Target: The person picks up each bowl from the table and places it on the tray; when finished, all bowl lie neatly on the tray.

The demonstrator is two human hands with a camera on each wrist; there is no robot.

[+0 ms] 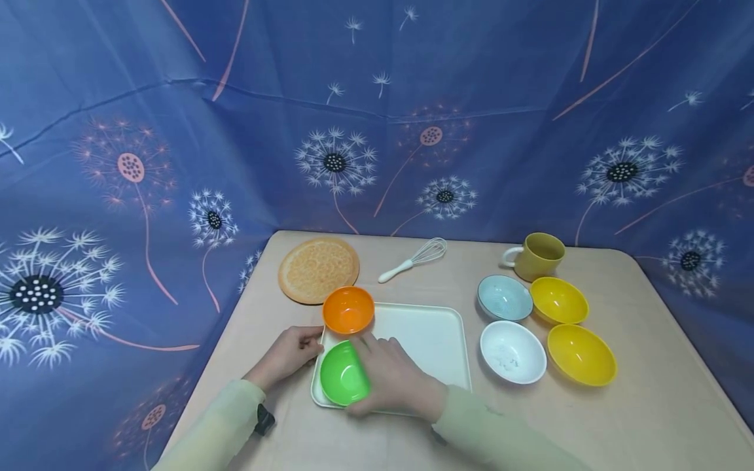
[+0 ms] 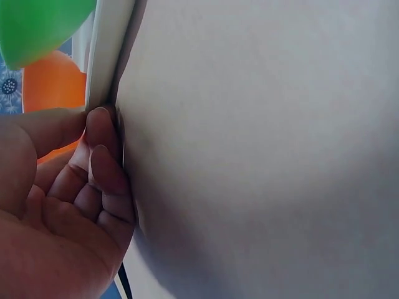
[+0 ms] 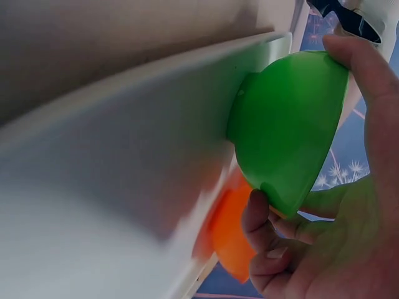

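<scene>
On the left part of a white rectangular tray (image 1: 421, 333) sits a green bowl (image 1: 340, 376). My right hand (image 1: 391, 376) grips this bowl across its rim, thumb at the near side and fingers at the far side. In the right wrist view the green bowl (image 3: 283, 118) has its base close to the tray surface. My left hand (image 1: 291, 356) pinches the tray's left edge, with the thumb above and curled fingers beneath, as the left wrist view shows at the tray rim (image 2: 106, 56). An orange bowl (image 1: 349, 310) stands just behind the green one, at the tray's far left corner.
Right of the tray are a light blue bowl (image 1: 504, 297), a white bowl (image 1: 512, 352) and two yellow bowls, one farther back (image 1: 558, 301) and one nearer (image 1: 581, 354). Behind them stands a mustard mug (image 1: 538, 255). A whisk (image 1: 412, 260) and a round, crust-patterned board (image 1: 319, 269) lie at the back.
</scene>
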